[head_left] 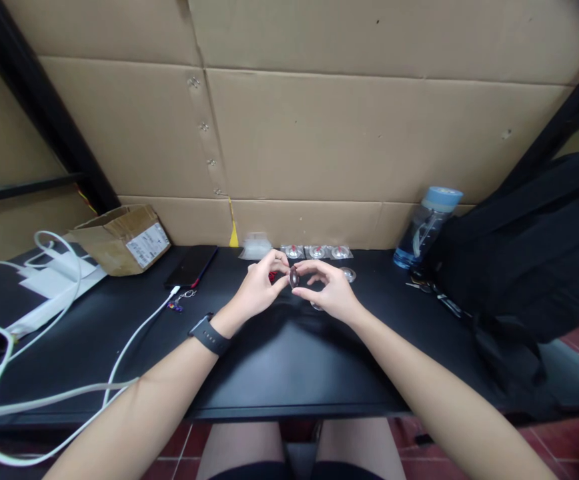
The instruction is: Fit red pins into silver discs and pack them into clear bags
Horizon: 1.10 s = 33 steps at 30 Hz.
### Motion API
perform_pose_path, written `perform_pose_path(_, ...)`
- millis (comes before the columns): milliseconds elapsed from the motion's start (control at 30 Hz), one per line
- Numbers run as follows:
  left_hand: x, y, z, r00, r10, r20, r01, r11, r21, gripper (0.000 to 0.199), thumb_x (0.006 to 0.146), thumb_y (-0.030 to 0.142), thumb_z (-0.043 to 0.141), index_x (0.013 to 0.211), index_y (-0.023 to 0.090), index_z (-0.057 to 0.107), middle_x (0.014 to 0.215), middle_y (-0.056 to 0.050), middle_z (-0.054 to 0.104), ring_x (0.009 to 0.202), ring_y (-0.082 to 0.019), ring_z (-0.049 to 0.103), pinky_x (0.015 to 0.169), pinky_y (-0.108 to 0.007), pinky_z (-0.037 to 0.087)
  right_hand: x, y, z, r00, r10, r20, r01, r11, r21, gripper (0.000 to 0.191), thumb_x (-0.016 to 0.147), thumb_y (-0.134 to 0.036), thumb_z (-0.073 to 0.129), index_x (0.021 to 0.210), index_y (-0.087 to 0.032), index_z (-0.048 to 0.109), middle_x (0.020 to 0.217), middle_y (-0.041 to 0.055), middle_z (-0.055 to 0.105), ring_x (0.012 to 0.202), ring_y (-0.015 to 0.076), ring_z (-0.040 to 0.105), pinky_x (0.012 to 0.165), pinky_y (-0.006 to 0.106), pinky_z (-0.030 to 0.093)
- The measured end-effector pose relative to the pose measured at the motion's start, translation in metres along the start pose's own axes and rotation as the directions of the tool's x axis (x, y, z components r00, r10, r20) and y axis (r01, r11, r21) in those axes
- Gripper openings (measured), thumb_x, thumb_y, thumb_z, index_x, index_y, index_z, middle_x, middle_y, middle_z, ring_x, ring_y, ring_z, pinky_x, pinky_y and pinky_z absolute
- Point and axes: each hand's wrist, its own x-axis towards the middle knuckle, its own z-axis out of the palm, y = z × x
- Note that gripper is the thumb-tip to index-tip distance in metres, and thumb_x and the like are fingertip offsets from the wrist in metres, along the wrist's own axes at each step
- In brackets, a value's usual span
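Note:
Above the black table, a small dark round disc (294, 277) stands on edge between my two hands. My left hand (262, 283) pinches its left side with thumb and fingers. On the other side, the thumb and fingertips of my right hand (334, 292) close on its right edge. Something small and red (272, 275) shows behind my left fingers; its kind cannot be made out. Near my right hand lies a clear round piece (349, 274), and another pale round piece (316, 306) is partly hidden under that hand. Small clear packets (317, 252) with shiny round pieces lie just beyond.
A clear plastic stack (256, 247) lies left of the packets. Farther left are a phone (192, 267), an open cardboard box (124, 243) and white cables (134, 333). At right stand a water bottle (427, 227) and a black backpack (534, 260). Cardboard (319, 140) walls the back.

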Motion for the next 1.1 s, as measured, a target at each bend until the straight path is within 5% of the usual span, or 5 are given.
perform_pose_path(267, -0.002, 0.01, 0.002, 0.999, 0.023, -0.025, -0.02, 0.993, 0.117, 0.023, 0.088, 0.021, 0.065, 0.105, 0.025, 0.049, 0.097, 0.0, 0.076, 0.1, -0.022, 0.074, 0.097, -0.039, 0.043, 0.0, 0.001, 0.001, 0.998, 0.068, 0.002, -0.068, 0.995, 0.069, 0.035, 0.073, -0.037, 0.088, 0.099, -0.023, 0.07, 0.121, 0.009, 0.073, 0.107, 0.0242, 0.071, 0.08, 0.033, 0.058)
perform_pose_path(467, -0.006, 0.017, 0.005, 0.998, 0.022, -0.058, 0.001, 0.927, 0.374, 0.022, 0.089, 0.02, 0.062, 0.108, 0.025, 0.051, 0.1, 0.0, 0.076, 0.101, -0.023, 0.071, 0.098, -0.042, 0.031, 0.0, 0.0, 0.0, 0.98, 0.194, 0.036, -0.198, 0.972, 0.128, 0.046, 0.068, -0.05, 0.088, 0.094, -0.021, 0.063, 0.114, 0.0102, 0.074, 0.097, 0.0254, 0.075, 0.079, 0.036, 0.061)
perform_pose_path(567, -0.008, 0.019, 0.005, 0.997, 0.041, -0.059, -0.011, 0.898, 0.44, 0.02, 0.091, 0.024, 0.063, 0.107, 0.024, 0.052, 0.103, -0.001, 0.076, 0.102, -0.022, 0.069, 0.095, -0.04, 0.029, -0.001, -0.003, -0.004, 0.962, 0.251, 0.112, -0.259, 0.964, 0.065, 0.039, 0.084, -0.058, 0.073, 0.097, -0.022, 0.064, 0.104, 0.0074, 0.075, 0.094, 0.0243, 0.074, 0.076, 0.036, 0.061)
perform_pose_path(767, -0.009, 0.019, 0.006, 0.996, 0.081, -0.047, -0.051, 0.888, 0.458, 0.016, 0.092, 0.025, 0.064, 0.104, 0.023, 0.053, 0.104, 0.0, 0.074, 0.1, -0.021, 0.066, 0.09, -0.038, 0.028, 0.0, -0.003, -0.011, 0.969, 0.148, 0.198, -0.132, 0.987, -0.092, 0.031, 0.1, -0.051, 0.053, 0.096, -0.022, 0.064, 0.122, 0.0091, 0.065, 0.098, 0.0212, 0.067, 0.069, 0.029, 0.058)
perform_pose_path(1100, -0.01, 0.014, 0.014, 0.999, 0.033, 0.015, -0.037, 0.911, 0.41, 0.025, 0.092, 0.033, 0.061, 0.115, 0.025, 0.055, 0.12, -0.005, 0.068, 0.116, -0.025, 0.059, 0.099, -0.041, 0.035, -0.001, 0.003, -0.014, 0.978, 0.027, 0.207, 0.064, 0.906, -0.419, 0.014, 0.101, -0.029, 0.054, 0.096, -0.022, 0.064, 0.137, 0.013, 0.055, 0.131, 0.0294, 0.049, 0.111, 0.054, 0.039)
